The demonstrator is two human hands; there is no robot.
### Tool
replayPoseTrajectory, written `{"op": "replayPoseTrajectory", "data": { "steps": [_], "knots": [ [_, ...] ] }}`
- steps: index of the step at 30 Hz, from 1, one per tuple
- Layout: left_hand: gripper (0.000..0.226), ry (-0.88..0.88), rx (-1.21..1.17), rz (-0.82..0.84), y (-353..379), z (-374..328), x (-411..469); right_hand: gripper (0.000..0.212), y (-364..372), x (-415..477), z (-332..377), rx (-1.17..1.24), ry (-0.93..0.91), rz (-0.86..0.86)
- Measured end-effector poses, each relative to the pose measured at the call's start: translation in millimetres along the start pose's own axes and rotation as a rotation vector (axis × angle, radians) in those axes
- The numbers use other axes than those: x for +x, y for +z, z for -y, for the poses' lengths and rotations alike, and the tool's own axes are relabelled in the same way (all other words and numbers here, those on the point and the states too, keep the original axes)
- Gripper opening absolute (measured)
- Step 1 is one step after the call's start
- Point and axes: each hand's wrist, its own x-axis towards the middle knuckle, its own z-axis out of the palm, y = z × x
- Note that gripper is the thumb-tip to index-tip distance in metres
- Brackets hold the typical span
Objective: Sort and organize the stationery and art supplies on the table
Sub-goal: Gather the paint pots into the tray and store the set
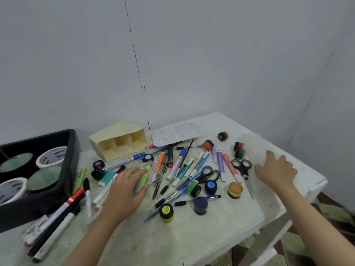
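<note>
Head view, left hand (126, 186) blurred, pinching green highlighter (145, 177), right hand (276, 170) flat, tray (72, 150) cropped

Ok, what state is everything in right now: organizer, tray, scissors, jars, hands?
Organizer: on its side, three compartments empty.
Tray: holds tape rolls.
Black scissors: shut, lying flat.
Yellow jar: capped, upright.
Left hand: grips green highlighter.
Right hand: open, flat on table.

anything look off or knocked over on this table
The cream organizer lies tipped on its side, its three compartments empty and facing forward, so it can't hold anything yet. The orange-lidded paint pot and the green paint pot farther right also lie on their sides.
</note>
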Motion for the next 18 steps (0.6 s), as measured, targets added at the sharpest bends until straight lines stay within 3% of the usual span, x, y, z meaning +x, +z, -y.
{"op": "replayPoseTrajectory", "data": {
  "steps": [3,8,12,14,18],
  "knots": [
    [0.057,0.032,-0.034,0.005,5.2,-4.5,1.6,0.065,0.2,2.1,-6.5,-0.014,0.029,0.027],
    [0.054,0.048,-0.098,-0.003,5.6,-9.8,3.3,0.07,-6.9,-2.8,-1.2,0.141,-0.053,-0.147],
    [0.045,0.074,-0.225,-0.064,-3.2,-16.8,2.2,0.065,-23.8,-18.6,16.2,0.444,-0.244,-0.22],
    [0.043,0.099,-0.278,-0.11,-6.9,-20.7,2.5,0.064,-38.7,-32.4,28.4,0.721,-0.394,-0.094],
    [0.059,0.165,-0.33,-0.166,-19.4,-29.0,5.7,0.062,-63.1,-58.9,49.8,1.093,-0.578,0.431]
  ]
}}
